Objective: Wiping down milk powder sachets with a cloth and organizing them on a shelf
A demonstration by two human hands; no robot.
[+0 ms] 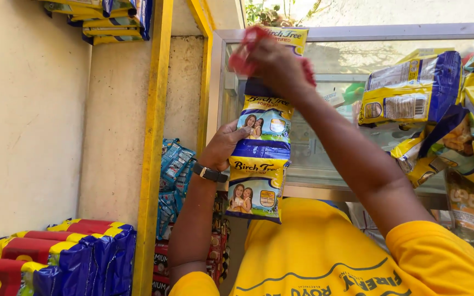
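Quickly, left to right:
wall: plain cream wall (28,109) fills the left side.
top-left packs: yellow and blue packs (111,19) stacked at the top, beside a yellow post (154,137).
bottom-left packs: red, yellow and blue packs (56,257) lying in a row at the bottom corner.
blue sachets: small blue sachets (174,170) hang just right of the post, behind the left forearm.
left hand: left hand (223,145), black watch (209,173) on the wrist, fingers curled on the left edge of the sachet strip at mid height.
sachet strip: blue and yellow sachet strip (261,159) hangs upright in front of the glass case (325,126), between both hands, lower end over the person's yellow shirt (314,246).
right hand: right hand (278,63) raised at the strip's top, closed around its upper part; something red (242,60) sits at the fingers, cannot tell what.
right bags: yellow and blue bags (412,90) hang at the right, near the right forearm, not touching it.
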